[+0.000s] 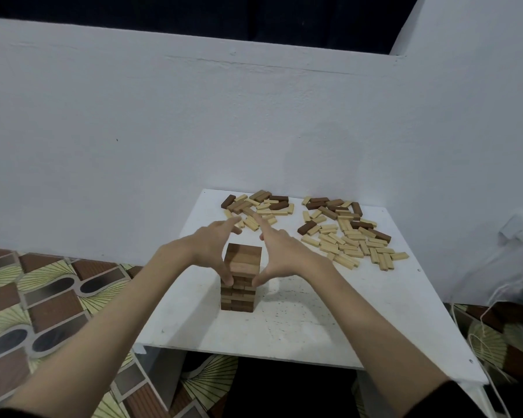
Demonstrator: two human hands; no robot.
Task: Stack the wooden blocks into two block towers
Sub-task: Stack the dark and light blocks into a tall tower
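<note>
left hand [212,247] and right hand [280,251], fingers straight, flank the upright tower [239,279], thumbs touching its sides, holding nothing

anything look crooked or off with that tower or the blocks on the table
Slightly. The tower stands upright, but some lower layers look a little uneven, with block ends not flush. The left hand and right hand press flat against its sides. The loose blocks lie scattered in two heaps at the table's far side.

One block tower [241,279], two loose block heaps [258,210] [349,232], two hands [213,247] [280,253].
</note>
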